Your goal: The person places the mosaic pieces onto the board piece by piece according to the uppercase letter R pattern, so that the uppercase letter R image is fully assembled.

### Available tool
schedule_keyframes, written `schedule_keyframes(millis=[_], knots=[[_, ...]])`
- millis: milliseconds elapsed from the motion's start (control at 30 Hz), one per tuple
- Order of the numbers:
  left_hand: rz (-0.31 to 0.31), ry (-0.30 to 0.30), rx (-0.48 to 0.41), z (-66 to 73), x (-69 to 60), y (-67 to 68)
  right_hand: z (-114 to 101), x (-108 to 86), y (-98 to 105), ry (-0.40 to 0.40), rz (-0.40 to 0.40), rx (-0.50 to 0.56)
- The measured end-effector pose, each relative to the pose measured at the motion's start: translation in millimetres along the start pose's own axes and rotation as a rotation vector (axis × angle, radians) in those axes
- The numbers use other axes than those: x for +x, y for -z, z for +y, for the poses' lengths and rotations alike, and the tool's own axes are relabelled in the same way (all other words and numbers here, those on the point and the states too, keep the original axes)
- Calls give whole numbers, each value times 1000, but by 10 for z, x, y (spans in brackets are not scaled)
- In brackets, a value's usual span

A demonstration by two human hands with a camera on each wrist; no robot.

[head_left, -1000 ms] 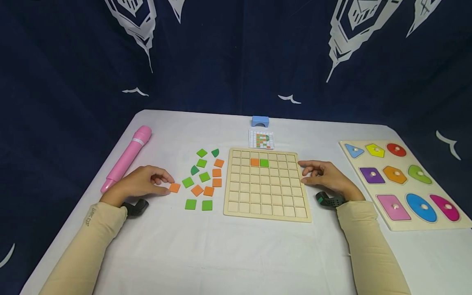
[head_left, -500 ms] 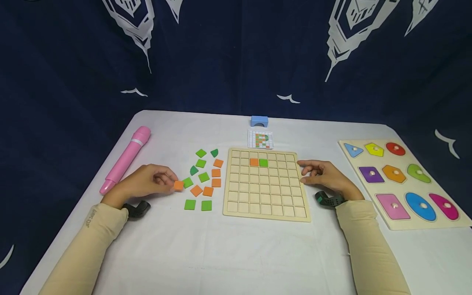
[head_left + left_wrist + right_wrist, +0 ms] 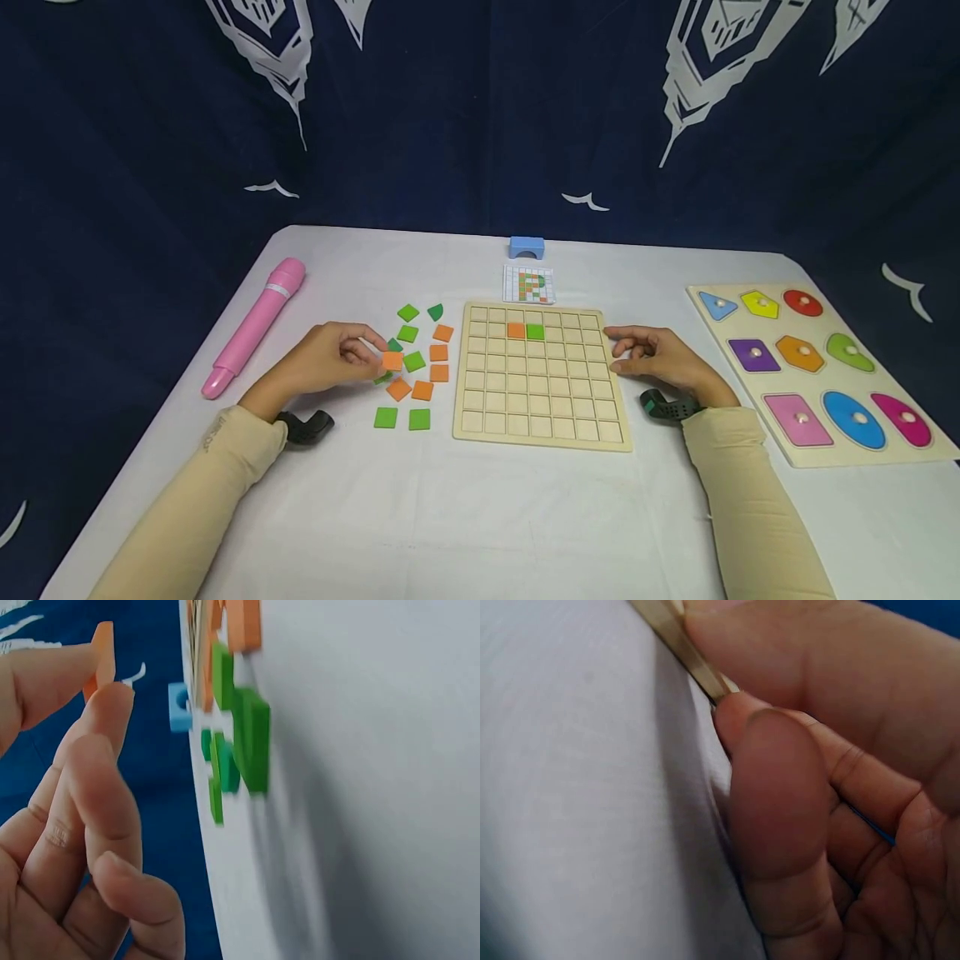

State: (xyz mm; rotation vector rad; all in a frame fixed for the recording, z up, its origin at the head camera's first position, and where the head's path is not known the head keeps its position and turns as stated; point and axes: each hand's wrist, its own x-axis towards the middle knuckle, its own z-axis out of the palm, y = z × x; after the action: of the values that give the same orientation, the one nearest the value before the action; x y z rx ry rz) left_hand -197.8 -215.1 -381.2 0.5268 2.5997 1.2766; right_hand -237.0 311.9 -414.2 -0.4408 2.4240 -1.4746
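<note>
My left hand (image 3: pixel 327 358) pinches an orange square tile (image 3: pixel 392 361) between thumb and fingertips. The left wrist view shows this orange tile (image 3: pixel 105 656) held edge-on, raised off the table. Under and around the hand lie loose green square tiles (image 3: pixel 414 361), orange ones (image 3: pixel 438 373) and dark green rounded pieces (image 3: pixel 436 312). My right hand (image 3: pixel 660 358) holds the right edge of a wooden grid board (image 3: pixel 540 375). In the right wrist view, thumb and finger meet the board's edge (image 3: pixel 682 645). One orange tile (image 3: pixel 516 331) and one green tile (image 3: pixel 535 332) sit side by side in the board's second row.
Behind the board lie a pattern card (image 3: pixel 528 285) and a blue arch block (image 3: pixel 527 247). A pink toy microphone (image 3: pixel 255 325) lies at the left. To the right is a shape puzzle board (image 3: pixel 817 375) with knobbed pieces.
My left hand has lifted the orange tile and carried it right, over the loose tiles. The right hand stays at the board's edge.
</note>
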Motion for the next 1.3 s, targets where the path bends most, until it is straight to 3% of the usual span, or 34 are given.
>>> schedule_keyframes(millis=[467, 633, 867, 1033, 1300], knots=[[-17, -31, -67, 214, 306, -261, -10, -12, -15, 17, 6, 19], [-4, -14, -88, 305, 392, -364, -17, -9, -15, 16, 0, 21], [19, 7, -134, 497, 513, -518, -21, -12, -12, 7, 2, 13], [3, -12, -193, 642, 631, -640, -22, -15, -11, 11, 4, 14], [-1, -41, -203, 826, 814, -845, -6, -7, 4, -3, 3, 12]])
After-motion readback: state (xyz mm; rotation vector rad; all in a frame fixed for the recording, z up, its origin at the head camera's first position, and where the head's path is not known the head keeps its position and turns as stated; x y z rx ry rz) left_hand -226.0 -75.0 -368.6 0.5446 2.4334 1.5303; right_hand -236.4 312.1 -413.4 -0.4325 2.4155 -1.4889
